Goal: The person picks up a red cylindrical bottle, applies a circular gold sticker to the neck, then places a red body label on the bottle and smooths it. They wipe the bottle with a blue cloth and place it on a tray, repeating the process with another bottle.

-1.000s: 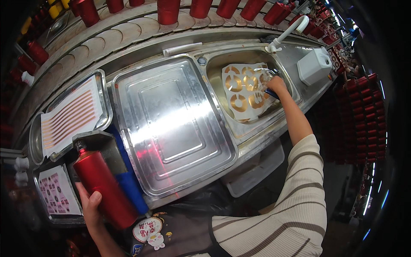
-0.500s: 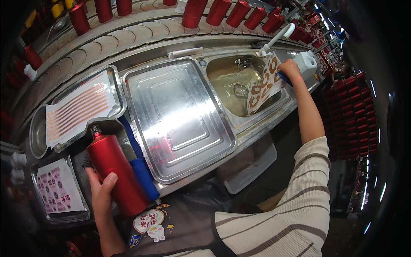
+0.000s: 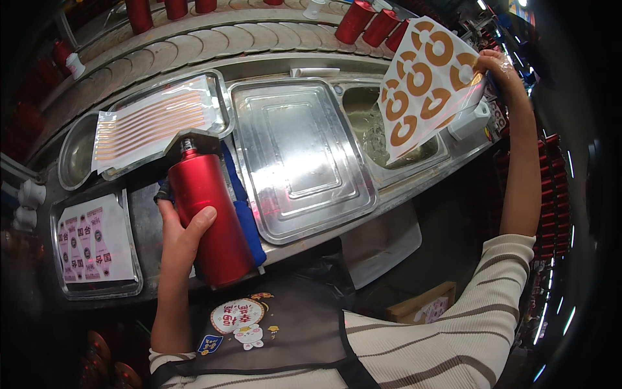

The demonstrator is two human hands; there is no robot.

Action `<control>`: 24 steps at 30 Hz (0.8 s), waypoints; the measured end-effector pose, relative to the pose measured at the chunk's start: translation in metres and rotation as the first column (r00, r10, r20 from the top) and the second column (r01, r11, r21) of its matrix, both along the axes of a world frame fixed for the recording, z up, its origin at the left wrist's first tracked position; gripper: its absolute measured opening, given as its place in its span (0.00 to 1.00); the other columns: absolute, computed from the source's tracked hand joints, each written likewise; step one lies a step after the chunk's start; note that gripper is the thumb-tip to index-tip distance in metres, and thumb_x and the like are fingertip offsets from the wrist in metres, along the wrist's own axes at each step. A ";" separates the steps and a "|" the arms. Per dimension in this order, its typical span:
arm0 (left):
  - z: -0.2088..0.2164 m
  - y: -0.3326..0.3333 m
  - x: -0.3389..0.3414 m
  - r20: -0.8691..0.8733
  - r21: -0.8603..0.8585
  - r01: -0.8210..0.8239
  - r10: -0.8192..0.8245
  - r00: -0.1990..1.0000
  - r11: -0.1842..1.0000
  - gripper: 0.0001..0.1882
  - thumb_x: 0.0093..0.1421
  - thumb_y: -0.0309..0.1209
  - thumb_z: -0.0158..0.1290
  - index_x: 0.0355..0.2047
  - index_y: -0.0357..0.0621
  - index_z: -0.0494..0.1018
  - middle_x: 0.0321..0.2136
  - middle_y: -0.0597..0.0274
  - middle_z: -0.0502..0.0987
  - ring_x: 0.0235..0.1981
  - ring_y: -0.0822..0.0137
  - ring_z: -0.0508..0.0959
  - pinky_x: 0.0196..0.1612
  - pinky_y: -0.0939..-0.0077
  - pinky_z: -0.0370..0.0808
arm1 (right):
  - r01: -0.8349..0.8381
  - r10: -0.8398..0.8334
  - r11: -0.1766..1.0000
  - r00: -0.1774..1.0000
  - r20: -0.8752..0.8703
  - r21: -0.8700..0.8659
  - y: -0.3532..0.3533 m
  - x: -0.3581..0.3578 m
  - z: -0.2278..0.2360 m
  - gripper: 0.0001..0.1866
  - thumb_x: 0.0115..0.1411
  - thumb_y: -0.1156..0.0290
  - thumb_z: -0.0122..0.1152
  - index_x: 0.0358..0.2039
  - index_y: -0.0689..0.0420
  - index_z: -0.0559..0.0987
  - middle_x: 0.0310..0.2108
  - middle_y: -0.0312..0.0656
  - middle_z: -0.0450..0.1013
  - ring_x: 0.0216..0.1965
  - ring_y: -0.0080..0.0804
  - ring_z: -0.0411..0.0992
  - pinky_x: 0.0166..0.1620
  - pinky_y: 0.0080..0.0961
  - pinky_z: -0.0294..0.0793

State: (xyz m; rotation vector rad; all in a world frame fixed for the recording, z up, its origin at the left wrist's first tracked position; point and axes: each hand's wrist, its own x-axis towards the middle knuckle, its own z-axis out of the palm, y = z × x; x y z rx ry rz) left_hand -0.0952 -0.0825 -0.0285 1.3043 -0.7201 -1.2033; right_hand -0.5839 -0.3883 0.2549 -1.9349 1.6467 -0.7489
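My left hand (image 3: 184,236) grips a glossy red bottle (image 3: 210,220) from its left side, thumb across the front. The bottle leans, its dark threaded neck upward, and a small black piece shows by my fingertips. High at the right, my right hand (image 3: 500,70) pinches the corner of a white decal sheet (image 3: 409,97) printed with brown-gold ring shapes. The sheet hangs tilted over the metal sink (image 3: 382,174) and covers part of it; water stands in the basin. Between bottle and sink lies a large flat metal tray (image 3: 304,142).
Striped copper decal sheets (image 3: 155,120) lie on a tray at the left, with a pink-printed sheet (image 3: 91,243) on another below. A blue cloth (image 3: 249,230) lies behind the bottle. Red bottles (image 3: 355,23) stand along the curved conveyor (image 3: 246,42). A white jug (image 3: 470,123) stands beyond the sink.
My right hand has risen and lifted the decal sheet up out of the sink, showing more of it. My left hand still holds the red bottle. The view has shifted.
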 end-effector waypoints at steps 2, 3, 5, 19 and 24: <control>0.000 -0.001 0.000 0.003 -0.038 0.003 -0.003 1.000 0.999 0.40 0.56 0.39 0.66 0.59 0.39 0.54 0.49 0.49 0.73 0.48 0.63 0.77 0.51 0.66 0.77 | -0.056 0.051 0.996 0.996 0.080 0.073 0.009 0.020 0.016 0.06 0.58 0.66 0.58 0.31 0.53 0.76 0.20 0.29 0.68 0.17 0.14 0.66 0.18 0.13 0.60; 0.003 -0.003 -0.004 -0.005 -0.070 0.005 -0.005 1.000 0.998 0.40 0.56 0.39 0.66 0.59 0.39 0.53 0.49 0.49 0.73 0.48 0.63 0.77 0.51 0.66 0.77 | -0.160 0.132 0.967 0.981 0.144 0.199 0.005 0.025 0.018 0.05 0.58 0.66 0.58 0.31 0.53 0.75 0.18 0.28 0.67 0.13 0.12 0.63 0.15 0.11 0.56; 0.004 -0.004 -0.004 -0.007 -0.082 0.012 -0.012 1.000 0.997 0.41 0.57 0.37 0.66 0.60 0.38 0.52 0.50 0.48 0.73 0.48 0.63 0.77 0.52 0.67 0.77 | -0.076 0.005 0.976 0.945 0.327 0.203 0.008 0.026 -0.013 0.04 0.59 0.69 0.54 0.32 0.54 0.75 0.17 0.28 0.69 0.08 0.12 0.59 0.12 0.10 0.57; 0.011 0.004 0.014 0.005 -0.017 0.147 -0.146 0.989 0.989 0.52 0.55 0.42 0.65 0.71 0.43 0.45 0.59 0.47 0.67 0.60 0.58 0.70 0.62 0.60 0.68 | 0.040 -0.336 0.771 0.874 0.352 0.636 0.105 0.059 -0.291 0.18 0.57 0.71 0.59 0.47 0.63 0.78 0.26 0.38 0.75 0.09 0.19 0.61 0.13 0.19 0.58; 0.018 0.008 0.020 0.006 0.022 0.214 -0.214 0.977 0.977 0.53 0.53 0.37 0.68 0.67 0.37 0.43 0.55 0.44 0.72 0.56 0.59 0.74 0.59 0.62 0.72 | 0.067 -0.136 0.953 0.966 0.219 0.295 0.082 0.037 -0.314 0.17 0.54 0.69 0.66 0.40 0.68 0.82 0.31 0.43 0.80 0.28 0.27 0.76 0.32 0.25 0.76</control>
